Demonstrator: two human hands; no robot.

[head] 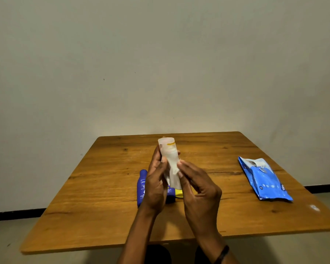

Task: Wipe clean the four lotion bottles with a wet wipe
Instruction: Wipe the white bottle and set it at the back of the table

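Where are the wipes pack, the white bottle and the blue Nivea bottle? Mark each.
wipes pack (266, 181): head view, middle of its blue front.
white bottle (167, 146): head view, top end by the yellow band.
blue Nivea bottle (142, 185): head view, label beside the logo.

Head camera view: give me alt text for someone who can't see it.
A person's left hand holds a white plastic lotion bottle with a yellow band above a brown wooden table, while the right hand pinches a white wet wipe against it. A dark blue lotion bottle lies behind the hands, a blue plastic wipe pack to the right.
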